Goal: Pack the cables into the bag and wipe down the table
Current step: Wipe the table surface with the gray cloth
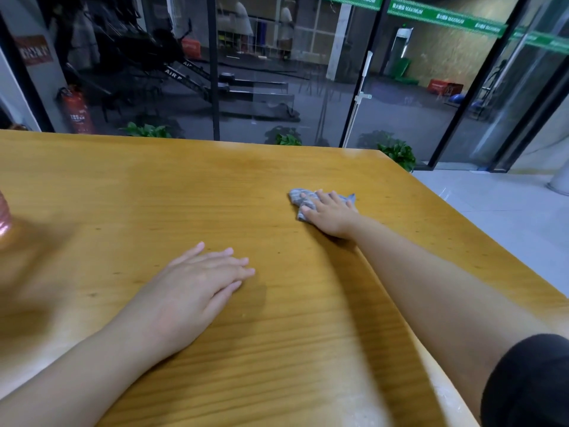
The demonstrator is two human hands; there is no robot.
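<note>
A crumpled grey-blue cloth (297, 197) lies on the yellow wooden table (154, 192), right of centre and towards the far edge. My right hand (331, 212) presses flat on the cloth with straight, spread fingers, covering most of it. My left hand (197, 282) rests palm down on the bare wood nearer to me, fingers straight and together, holding nothing. No cables and no bag are in view.
A blurred pinkish object (4, 217) stands at the table's left edge. The table's right edge runs diagonally, with grey tiled floor (492, 217) beyond it. Behind the far edge are potted plants (398, 154), a red fire extinguisher (77, 110) and glass walls.
</note>
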